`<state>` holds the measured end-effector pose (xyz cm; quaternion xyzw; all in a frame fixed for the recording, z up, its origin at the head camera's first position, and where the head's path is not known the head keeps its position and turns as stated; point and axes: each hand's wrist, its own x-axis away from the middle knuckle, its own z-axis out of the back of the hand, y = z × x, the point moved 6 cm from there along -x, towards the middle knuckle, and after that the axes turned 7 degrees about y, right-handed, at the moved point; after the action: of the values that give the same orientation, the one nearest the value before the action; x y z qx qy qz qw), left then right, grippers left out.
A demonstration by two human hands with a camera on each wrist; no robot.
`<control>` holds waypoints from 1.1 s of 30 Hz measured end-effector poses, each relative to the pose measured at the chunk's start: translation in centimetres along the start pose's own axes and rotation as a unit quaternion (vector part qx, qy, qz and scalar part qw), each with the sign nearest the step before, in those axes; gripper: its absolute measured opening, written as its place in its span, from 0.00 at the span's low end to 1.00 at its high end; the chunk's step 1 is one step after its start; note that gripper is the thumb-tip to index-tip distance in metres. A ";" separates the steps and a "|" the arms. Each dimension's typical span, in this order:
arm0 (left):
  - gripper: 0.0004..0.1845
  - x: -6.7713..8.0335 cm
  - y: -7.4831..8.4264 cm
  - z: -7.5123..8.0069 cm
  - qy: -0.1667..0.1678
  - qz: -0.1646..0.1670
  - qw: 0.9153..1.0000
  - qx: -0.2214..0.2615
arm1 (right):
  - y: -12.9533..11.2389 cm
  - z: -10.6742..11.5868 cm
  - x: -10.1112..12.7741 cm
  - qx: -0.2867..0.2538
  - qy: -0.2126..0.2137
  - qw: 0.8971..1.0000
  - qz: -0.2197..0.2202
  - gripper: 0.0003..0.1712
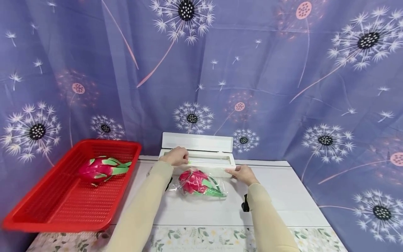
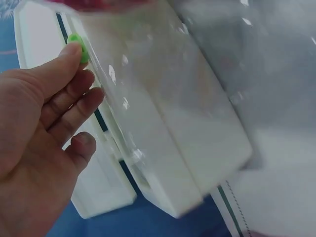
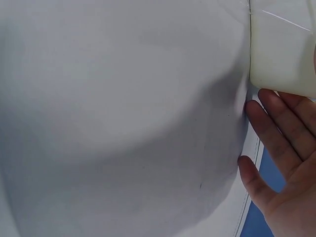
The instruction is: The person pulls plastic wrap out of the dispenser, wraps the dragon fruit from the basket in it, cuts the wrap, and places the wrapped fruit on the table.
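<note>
Your two cream sleeves [image 1: 148, 203] reach forward over a white surface [image 1: 283, 196], which has a strip of floral cloth [image 1: 189, 238] along its near side. Between your forearms lies a dragon fruit [image 1: 192, 182] covered in clear film [image 2: 126, 103], just in front of a white film dispenser [image 1: 217, 171]. Its lid [image 1: 197, 142] stands raised at the back. Your left hand [image 1: 176, 156] has its fingers bent and pinches the small green slider [image 2: 76, 48] at the dispenser's edge. Your right hand [image 1: 244, 174] is released, with relaxed fingers at the right end of the dispenser. At your left, a red plastic basket [image 1: 78, 206] contains a second dragon fruit [image 1: 94, 170]. Behind hangs a blue-violet curtain [image 1: 267, 70], printed with dandelions.
</note>
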<state>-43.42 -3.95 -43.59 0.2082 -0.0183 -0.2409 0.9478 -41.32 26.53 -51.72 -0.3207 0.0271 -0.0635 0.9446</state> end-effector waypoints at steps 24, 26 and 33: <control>0.08 1.0 -1.6 0.6 0.024 -0.035 0.999 0.004 | 0.3 0.1 -0.2 -0.011 0.002 1.000 0.007 0.29; 0.08 1.2 -1.6 0.8 0.029 -0.041 0.999 0.002 | 0.2 0.1 -0.2 -0.013 0.001 1.000 0.007 0.29; 0.07 1.6 -2.1 1.1 0.026 -0.048 0.999 -0.001 | 0.2 0.1 0.0 -0.014 -0.006 1.000 0.007 0.30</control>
<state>-43.10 -6.78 -43.53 0.2144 0.0166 -0.2802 0.9355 -41.34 26.74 -51.71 -0.3338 0.0250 -0.0543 0.9407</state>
